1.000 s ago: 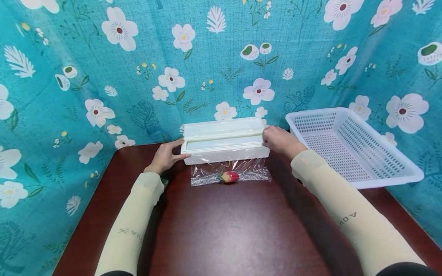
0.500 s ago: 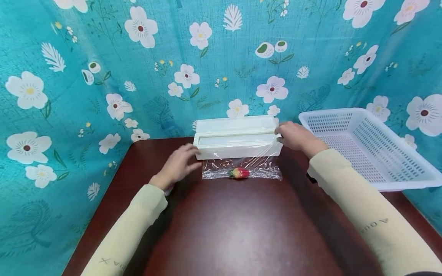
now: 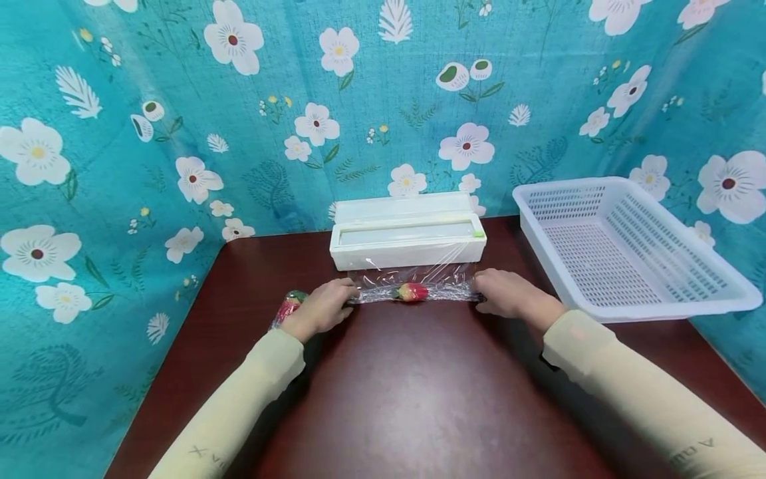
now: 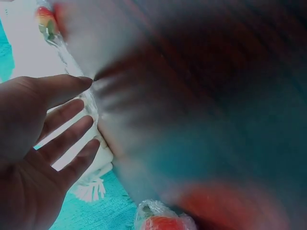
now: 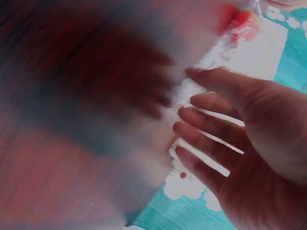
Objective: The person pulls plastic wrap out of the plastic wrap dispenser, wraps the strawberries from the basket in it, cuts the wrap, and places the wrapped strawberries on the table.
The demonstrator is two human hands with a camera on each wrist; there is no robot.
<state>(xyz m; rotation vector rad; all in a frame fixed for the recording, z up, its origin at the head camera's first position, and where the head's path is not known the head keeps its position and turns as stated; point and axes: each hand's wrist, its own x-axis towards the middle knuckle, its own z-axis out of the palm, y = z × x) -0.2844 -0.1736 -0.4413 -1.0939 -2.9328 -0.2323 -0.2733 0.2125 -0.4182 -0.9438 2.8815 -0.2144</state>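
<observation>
In the head view, a white cling film box [image 3: 407, 254] stands with its lid up at the back of the table. Clear cling film [image 3: 445, 274] comes out over its front, and its bunched edge is around a small red-and-yellow fruit with a green top [image 3: 413, 291]. My left hand [image 3: 325, 306] is at the left end of this edge; in the left wrist view its thumb meets the film and its other visible fingers are spread loosely. At the right end is my right hand [image 3: 507, 293], whose fingers are extended and apart in the right wrist view.
A film-wrapped red fruit [image 3: 288, 307] lies left of my left hand. A green slider [image 3: 478, 234] sits at the box's right end. To the right stands a white slotted basket [image 3: 610, 309]. The flowered curtain [image 3: 359, 153] hangs behind the table.
Both hands have left the box ends and moved down to the two ends of the film's bunched edge. That edge and the fruit now lie closer to the box. The green slider has come into view.
</observation>
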